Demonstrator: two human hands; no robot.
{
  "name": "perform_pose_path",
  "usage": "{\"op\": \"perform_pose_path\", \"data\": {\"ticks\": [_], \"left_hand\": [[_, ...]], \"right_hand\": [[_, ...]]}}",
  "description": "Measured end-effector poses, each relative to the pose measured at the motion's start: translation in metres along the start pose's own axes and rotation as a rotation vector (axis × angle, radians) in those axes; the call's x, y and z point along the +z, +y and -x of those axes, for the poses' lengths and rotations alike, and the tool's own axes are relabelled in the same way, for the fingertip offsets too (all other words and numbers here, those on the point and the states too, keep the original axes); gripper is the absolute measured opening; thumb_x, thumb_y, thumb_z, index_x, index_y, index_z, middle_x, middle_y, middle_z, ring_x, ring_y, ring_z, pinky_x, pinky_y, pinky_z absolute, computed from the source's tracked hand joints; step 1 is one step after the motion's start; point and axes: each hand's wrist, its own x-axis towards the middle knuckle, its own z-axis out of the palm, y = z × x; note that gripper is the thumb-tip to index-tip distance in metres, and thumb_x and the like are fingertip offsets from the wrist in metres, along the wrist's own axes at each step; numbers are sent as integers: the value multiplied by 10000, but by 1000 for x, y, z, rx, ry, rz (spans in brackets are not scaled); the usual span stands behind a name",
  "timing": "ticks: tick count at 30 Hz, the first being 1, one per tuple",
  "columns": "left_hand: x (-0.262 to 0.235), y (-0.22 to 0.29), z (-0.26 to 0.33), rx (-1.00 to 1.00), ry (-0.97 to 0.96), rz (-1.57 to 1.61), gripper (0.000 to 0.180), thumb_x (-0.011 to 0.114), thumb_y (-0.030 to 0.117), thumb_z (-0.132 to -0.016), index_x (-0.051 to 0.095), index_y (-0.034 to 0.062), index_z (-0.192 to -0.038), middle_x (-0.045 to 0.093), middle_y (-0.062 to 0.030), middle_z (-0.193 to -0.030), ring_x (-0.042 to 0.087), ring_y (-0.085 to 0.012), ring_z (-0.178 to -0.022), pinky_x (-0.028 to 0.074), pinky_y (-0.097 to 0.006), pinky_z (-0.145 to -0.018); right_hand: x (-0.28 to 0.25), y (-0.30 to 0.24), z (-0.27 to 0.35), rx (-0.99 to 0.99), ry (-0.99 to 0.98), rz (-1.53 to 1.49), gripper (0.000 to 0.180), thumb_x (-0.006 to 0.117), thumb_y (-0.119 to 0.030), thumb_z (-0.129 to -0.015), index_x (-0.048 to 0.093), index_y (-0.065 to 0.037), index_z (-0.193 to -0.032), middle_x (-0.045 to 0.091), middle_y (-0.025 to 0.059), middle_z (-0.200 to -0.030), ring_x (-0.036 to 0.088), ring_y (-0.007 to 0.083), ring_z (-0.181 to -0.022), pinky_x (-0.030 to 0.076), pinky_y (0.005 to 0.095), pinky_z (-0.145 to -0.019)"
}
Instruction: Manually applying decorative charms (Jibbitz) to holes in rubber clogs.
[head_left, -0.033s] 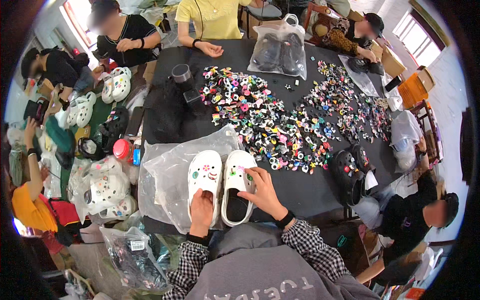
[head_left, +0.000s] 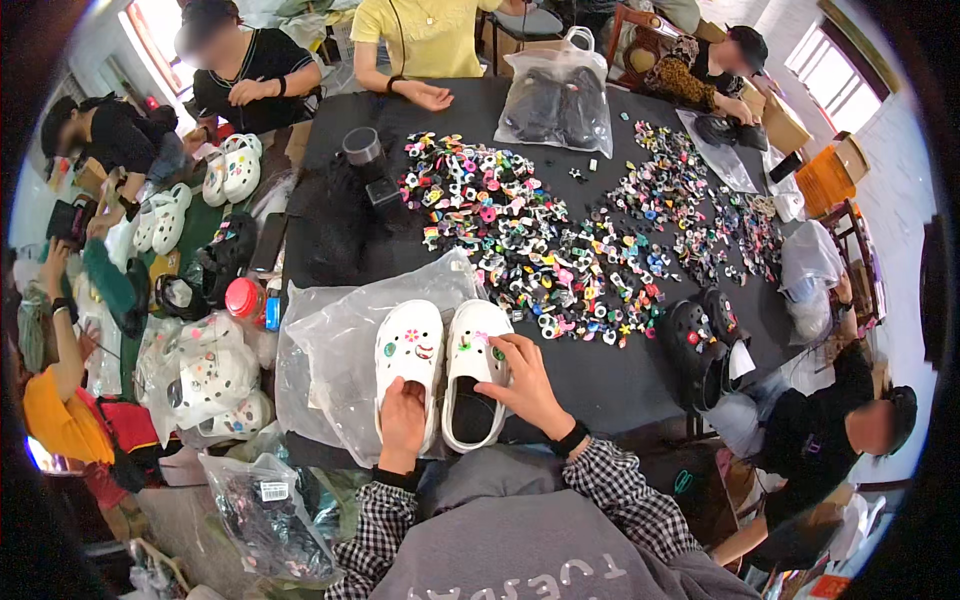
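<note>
On the black table (head_left: 620,385), left hand (head_left: 402,424) fingers clamped on left white clog (head_left: 408,350); right hand (head_left: 527,385) fingers spread on right white clog (head_left: 472,360)

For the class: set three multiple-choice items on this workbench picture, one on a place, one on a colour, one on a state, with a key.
1. Where do the white clogs lie?
A. On a clear plastic bag at the near edge of the black table
B. On the floor
C. On a chair

2. What colour is the pair of clogs to the right of the charm pile?
A. Yellow
B. Black
C. Red

3. What is the right hand doing?
A. Hanging free of everything
B. Holding a bottle
C. Resting its fingers on the top of the right-side white clog

Key: 1 A, the bag spreads under both shoes on the table; 2 B, they are dark with coloured charms; 3 C, the fingertips touch the clog's top while the left hand grips the other clog's heel.
</note>
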Motion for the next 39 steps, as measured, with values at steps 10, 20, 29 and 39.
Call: {"op": "perform_pose_path", "data": {"ticks": [10, 20, 29, 39], "left_hand": [[3, 0, 2, -11, 19, -43, 341, 523, 240, -927, 509, 41, -1203, 587, -62, -1184, 533, -199, -1093, 399, -350, -957], [9, 3, 5, 13, 10, -66, 369, 491, 223, -944, 471, 17, -1249, 570, -82, -1221, 528, -212, -1121, 387, -355, -986], [2, 1, 2, -11, 1, -34, 365, 518, 231, -930, 494, 21, -1227, 591, -75, -1183, 546, -203, -1091, 396, -348, -971], [14, 0, 3, 30, 44, -28, 247, 514, 205, -935, 535, 62, -1135, 610, -40, -1054, 559, -173, -970, 419, -323, -883]], "right_hand": [[2, 3, 0, 0, 8, -22, 664, 810, -246, -676, 506, -68, -1239, 444, 138, -1239, 429, 314, -1131, 401, 381, -928], [3, 4, -1, 35, -9, -41, 703, 815, -252, -667, 490, -72, -1264, 431, 144, -1243, 420, 323, -1151, 390, 392, -952], [3, 6, -2, 39, -31, -36, 735, 817, -267, -659, 486, -86, -1290, 426, 155, -1249, 416, 328, -1154, 372, 397, -978], [3, 9, -1, 43, -38, -56, 737, 807, -318, -674, 492, -110, -1308, 425, 153, -1238, 408, 335, -1139, 378, 412, -972]]}}
